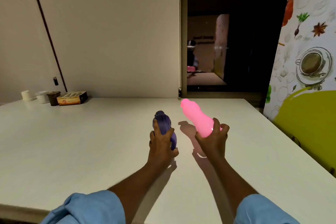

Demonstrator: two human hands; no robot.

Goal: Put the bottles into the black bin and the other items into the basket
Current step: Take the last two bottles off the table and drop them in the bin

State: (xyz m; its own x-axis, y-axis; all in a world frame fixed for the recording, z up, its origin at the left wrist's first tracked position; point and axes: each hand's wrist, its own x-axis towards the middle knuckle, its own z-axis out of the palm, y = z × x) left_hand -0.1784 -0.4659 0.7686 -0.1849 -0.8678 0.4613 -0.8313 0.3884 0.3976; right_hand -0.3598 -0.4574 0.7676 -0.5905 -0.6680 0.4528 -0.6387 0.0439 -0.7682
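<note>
My left hand [161,143] grips a purple bottle [164,123] around its lower body, above the white table [91,142]. The bottle points away from me. My right hand [213,138] grips a bright pink bottle [197,117] by its base, tilted up and to the left over the table. Both bottles are near the table's middle. No black bin and no basket are in view.
At the table's far left stand white paper cups [27,95], a white tub [42,97], a brown cup [54,98] and a cardboard box [72,98]. A dark window [234,45] lies behind. A green chair [309,129] stands past the table's right edge.
</note>
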